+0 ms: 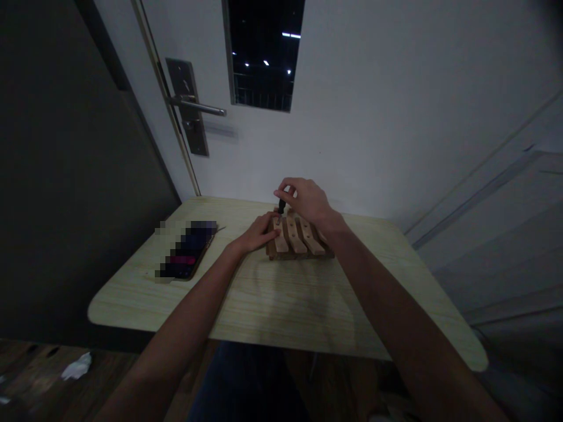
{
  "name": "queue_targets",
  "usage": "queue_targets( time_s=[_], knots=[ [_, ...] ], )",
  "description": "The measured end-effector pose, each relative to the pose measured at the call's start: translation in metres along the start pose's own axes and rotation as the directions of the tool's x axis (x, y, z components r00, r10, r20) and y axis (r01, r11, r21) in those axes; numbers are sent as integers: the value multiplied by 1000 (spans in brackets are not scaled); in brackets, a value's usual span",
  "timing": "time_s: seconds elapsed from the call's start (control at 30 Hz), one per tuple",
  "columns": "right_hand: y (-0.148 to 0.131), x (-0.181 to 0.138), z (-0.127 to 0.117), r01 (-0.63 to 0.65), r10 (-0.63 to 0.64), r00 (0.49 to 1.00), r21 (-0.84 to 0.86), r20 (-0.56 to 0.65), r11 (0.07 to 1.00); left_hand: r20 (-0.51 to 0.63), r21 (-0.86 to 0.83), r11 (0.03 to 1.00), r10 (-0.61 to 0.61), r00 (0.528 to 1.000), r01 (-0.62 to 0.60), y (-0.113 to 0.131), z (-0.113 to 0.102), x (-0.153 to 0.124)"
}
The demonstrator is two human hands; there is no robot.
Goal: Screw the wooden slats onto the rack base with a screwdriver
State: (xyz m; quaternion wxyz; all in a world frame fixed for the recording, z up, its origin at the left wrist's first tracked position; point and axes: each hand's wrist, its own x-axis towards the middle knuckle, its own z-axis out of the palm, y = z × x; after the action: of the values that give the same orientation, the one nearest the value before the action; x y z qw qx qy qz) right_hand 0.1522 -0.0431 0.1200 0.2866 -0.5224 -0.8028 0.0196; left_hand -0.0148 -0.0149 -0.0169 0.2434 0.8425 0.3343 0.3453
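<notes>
A small wooden slatted piece, several pale slats on darker cross bars, lies near the far edge of the pale wooden table. My right hand hovers over its far end, fingers pinched round the black handle of a small tool that stands upright on a slat. My left hand rests on the table against the left side of the piece, fingers pressed on the leftmost slat.
A phone lies on the table to the left, its screen blurred. Behind the table stands a white door with a metal lever handle and a dark window. Crumpled paper lies on the floor at lower left.
</notes>
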Motion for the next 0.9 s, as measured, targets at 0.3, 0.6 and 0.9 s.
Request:
queue_targets(
  time_s=[0.3,0.6,0.9],
  knots=[
    [17,-3,14,118,-112,992,100,-62,988,-10,16,1000,-17,1000,18,5,-1,-1],
    [17,-18,25,29,23,977,243,-210,970,-1,35,999,-13,1000,13,2,-1,0],
    [17,-15,26,71,-13,979,281,-201,957,0,23,1000,-1,1000,1,1,-1,0]
  ],
)
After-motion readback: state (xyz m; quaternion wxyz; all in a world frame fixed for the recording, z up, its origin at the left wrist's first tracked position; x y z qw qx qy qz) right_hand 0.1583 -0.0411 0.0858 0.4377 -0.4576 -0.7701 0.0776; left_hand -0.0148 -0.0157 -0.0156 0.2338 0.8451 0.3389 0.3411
